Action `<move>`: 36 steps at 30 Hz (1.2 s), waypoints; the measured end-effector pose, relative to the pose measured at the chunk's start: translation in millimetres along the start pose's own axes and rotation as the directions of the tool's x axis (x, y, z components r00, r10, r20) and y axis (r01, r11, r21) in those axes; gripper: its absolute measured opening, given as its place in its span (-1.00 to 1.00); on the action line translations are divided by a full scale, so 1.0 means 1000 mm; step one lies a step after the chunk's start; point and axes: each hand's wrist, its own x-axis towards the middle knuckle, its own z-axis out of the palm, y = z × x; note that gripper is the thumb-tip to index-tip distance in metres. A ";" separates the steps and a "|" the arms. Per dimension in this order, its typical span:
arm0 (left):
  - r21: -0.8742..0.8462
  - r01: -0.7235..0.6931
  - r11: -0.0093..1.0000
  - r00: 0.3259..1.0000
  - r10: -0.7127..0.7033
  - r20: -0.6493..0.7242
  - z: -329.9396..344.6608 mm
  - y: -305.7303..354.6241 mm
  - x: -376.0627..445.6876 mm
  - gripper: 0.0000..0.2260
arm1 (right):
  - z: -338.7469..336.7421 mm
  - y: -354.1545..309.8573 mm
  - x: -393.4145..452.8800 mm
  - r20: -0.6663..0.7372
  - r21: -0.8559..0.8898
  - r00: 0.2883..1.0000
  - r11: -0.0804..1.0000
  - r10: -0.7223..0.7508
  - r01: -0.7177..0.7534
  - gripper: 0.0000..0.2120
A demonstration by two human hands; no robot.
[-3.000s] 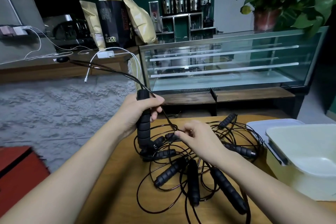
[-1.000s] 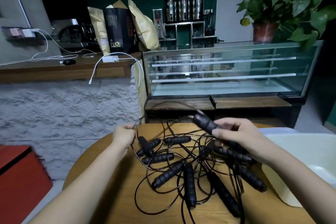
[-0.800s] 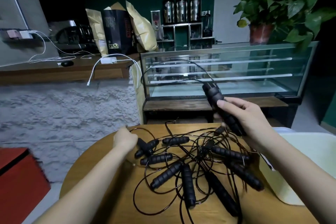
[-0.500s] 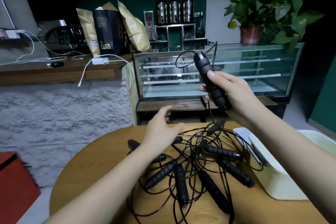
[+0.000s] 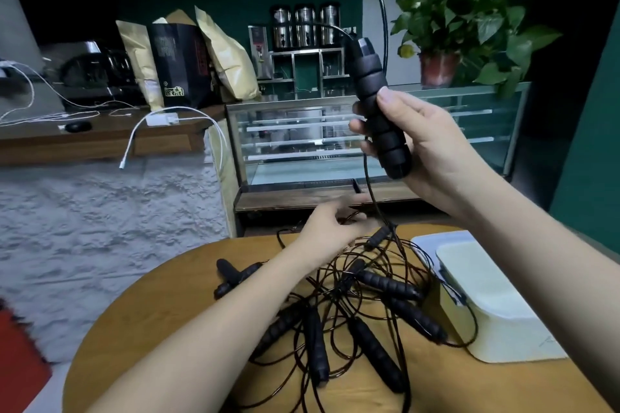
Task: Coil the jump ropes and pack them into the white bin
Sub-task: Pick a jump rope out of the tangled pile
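Black foam handle [image 5: 379,104] clenched upright in right hand [image 5: 426,144]; left hand [image 5: 330,228] blurred, loose-fingered over tangled ropes [image 5: 352,305].

Round wooden table [image 5: 161,318] bears tangled jump ropes [image 5: 342,312], white bin [image 5: 496,308].

Tangled jump ropes [image 5: 339,308] cover the middle of the tabletop [image 5: 161,318], cords looping to the white bin [image 5: 496,298] at my right edge. Bare wood lies open along my left side. A cord [image 5: 372,191] hangs from the handle [image 5: 379,107] in my right grip [image 5: 432,144], crossing the space above the pile.
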 end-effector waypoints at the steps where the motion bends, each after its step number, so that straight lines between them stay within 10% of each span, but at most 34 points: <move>1: -0.020 0.001 1.000 0.999 -0.001 0.042 0.000 0.001 0.000 -0.70 | -0.001 0.002 -0.001 -0.003 0.018 1.000 1.000 0.008 -0.008 -0.77; 11: -0.066 0.001 0.998 0.999 -0.004 -0.049 -0.011 0.015 0.008 -0.91 | -0.020 0.007 -0.009 -0.062 -0.090 0.998 0.996 0.012 -0.018 -0.95; 25: 0.287 -0.340 0.896 0.844 0.426 -0.327 -0.085 0.107 -0.011 -0.95 | -0.008 0.063 -0.032 -0.190 -0.008 0.972 0.990 0.136 -0.140 -0.77; 36: 0.242 -0.398 0.885 0.866 0.450 -0.218 -0.090 0.100 -0.022 -0.90 | 0.025 0.055 -0.038 -0.110 -0.071 0.986 0.989 0.124 -0.133 -0.65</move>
